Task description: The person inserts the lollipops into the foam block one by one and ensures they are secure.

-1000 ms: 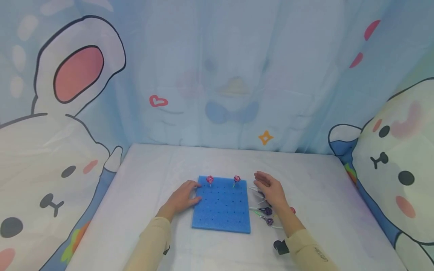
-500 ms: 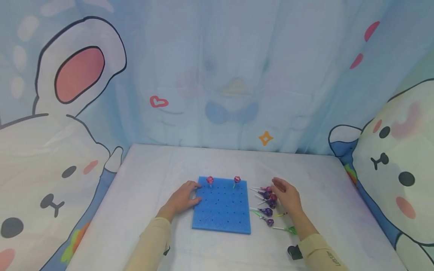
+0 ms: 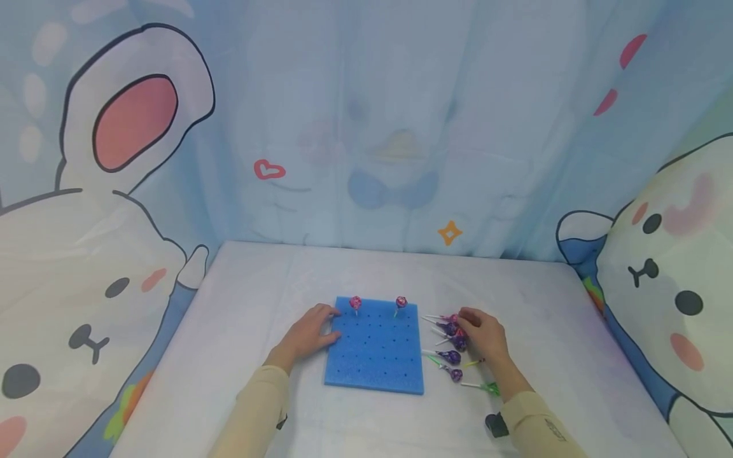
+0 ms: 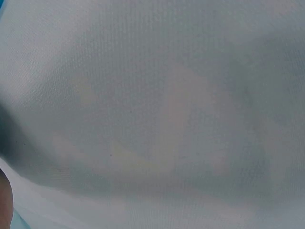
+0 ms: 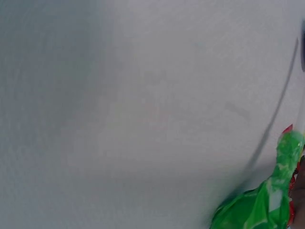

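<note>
A blue foam board [image 3: 372, 362] with rows of small holes lies on the table. Two pink-wrapped lollipops, one on the left [image 3: 356, 304] and one on the right [image 3: 401, 303], stand upright along its far side. My left hand [image 3: 306, 332] rests at the board's left edge, fingers and thumb spread on it. To the right of the board, my right hand [image 3: 485, 334] has its fingertips right at the head of a pink lollipop [image 3: 452, 317] lying on the table; I cannot tell whether they pinch it. Several purple-wrapped lollipops [image 3: 449, 357] lie just below.
A green-wrapped lollipop [image 3: 491, 388] lies nearer the right sleeve; its wrapper [image 5: 259, 205] shows large in the right wrist view. A yellow stick [image 3: 474, 362] pokes out by the right wrist. A small black device [image 3: 496, 425] sits beside the right cuff. Printed curtains [image 3: 395, 216] stand behind the white tabletop [image 3: 275, 273].
My right hand has moved rightward from over the lollipops' sticks to their heads, then lowered, its fingers closing in toward the pink lollipop. My left hand and the board stay put.
</note>
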Motion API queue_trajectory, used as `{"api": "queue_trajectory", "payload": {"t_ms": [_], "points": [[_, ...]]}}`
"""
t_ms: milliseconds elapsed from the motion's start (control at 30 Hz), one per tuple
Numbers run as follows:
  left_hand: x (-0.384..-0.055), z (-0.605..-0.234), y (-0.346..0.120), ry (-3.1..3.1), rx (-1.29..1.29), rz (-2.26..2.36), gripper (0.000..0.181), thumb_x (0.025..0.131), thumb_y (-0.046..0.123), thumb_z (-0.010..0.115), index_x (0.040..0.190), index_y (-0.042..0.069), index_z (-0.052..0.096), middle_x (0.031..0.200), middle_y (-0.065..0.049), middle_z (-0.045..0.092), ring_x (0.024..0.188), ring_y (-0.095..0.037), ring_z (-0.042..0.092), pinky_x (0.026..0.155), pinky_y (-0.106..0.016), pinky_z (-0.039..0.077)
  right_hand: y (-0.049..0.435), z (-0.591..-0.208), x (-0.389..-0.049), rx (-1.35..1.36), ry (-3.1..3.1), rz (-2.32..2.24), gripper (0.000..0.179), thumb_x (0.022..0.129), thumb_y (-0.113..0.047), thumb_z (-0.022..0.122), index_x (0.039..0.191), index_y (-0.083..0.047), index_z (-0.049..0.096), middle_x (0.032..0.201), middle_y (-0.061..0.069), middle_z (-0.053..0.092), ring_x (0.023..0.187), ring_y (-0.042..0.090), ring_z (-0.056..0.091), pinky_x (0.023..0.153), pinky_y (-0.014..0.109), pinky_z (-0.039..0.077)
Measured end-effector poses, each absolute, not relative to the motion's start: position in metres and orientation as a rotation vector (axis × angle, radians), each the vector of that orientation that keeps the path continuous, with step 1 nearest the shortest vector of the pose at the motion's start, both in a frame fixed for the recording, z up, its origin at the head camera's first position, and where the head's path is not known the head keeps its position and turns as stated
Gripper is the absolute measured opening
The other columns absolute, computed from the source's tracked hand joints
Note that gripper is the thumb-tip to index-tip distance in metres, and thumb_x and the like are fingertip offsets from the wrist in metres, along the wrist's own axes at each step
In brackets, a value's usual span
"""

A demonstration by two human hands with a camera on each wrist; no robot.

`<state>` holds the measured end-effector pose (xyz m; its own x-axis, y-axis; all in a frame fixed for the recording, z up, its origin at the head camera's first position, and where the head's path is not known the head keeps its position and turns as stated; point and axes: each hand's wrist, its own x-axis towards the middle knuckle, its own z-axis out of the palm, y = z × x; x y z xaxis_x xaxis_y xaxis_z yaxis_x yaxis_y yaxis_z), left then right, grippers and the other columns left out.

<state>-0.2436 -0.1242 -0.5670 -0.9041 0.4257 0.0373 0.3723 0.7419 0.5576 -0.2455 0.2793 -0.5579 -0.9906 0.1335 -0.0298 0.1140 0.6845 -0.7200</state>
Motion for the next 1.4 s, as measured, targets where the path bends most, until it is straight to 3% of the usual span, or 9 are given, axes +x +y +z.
{"api": "queue_trajectory", "payload": {"t_ms": [833,1067,1300,1400], "points": [[-0.242,-0.568,-0.125,2.835,0.663,0.908,0.045,0.094,0.035,0.066,0.132,0.016,0.053,0.134,-0.004,0.052,0.131,-0.023,0.046,0.109,-0.041,0.040,0.271,-0.560,-0.246,-0.290,-2.856,1.216,0.045,0.097,-0.028,0.062,0.131,0.000,0.055,0.127,0.022,0.060,0.119,0.039,0.054,0.104,0.054,0.042],[-0.241,-0.567,-0.125,2.831,0.668,0.931,0.044,0.093,0.034,0.066,0.132,0.016,0.053,0.134,-0.004,0.052,0.130,-0.022,0.047,0.109,-0.041,0.041,0.264,-0.554,-0.245,-0.304,-2.708,1.419,0.042,0.096,-0.027,0.064,0.131,-0.006,0.057,0.132,0.017,0.058,0.122,0.034,0.056,0.095,0.045,0.052],[-0.242,-0.566,-0.126,2.837,0.675,0.935,0.044,0.093,0.033,0.066,0.131,0.016,0.053,0.133,-0.004,0.053,0.130,-0.022,0.047,0.109,-0.040,0.040,0.252,-0.541,-0.246,-0.213,-2.591,1.537,0.048,0.095,-0.036,0.063,0.135,-0.010,0.055,0.133,0.013,0.058,0.125,0.030,0.053,0.102,0.044,0.046],[-0.242,-0.565,-0.126,2.836,0.674,0.936,0.044,0.093,0.033,0.066,0.131,0.016,0.053,0.133,-0.004,0.053,0.130,-0.022,0.047,0.110,-0.040,0.040,0.245,-0.539,-0.245,-0.215,-2.550,1.559,0.049,0.094,-0.041,0.064,0.132,-0.011,0.057,0.127,0.011,0.062,0.119,0.027,0.056,0.096,0.040,0.050]]}}
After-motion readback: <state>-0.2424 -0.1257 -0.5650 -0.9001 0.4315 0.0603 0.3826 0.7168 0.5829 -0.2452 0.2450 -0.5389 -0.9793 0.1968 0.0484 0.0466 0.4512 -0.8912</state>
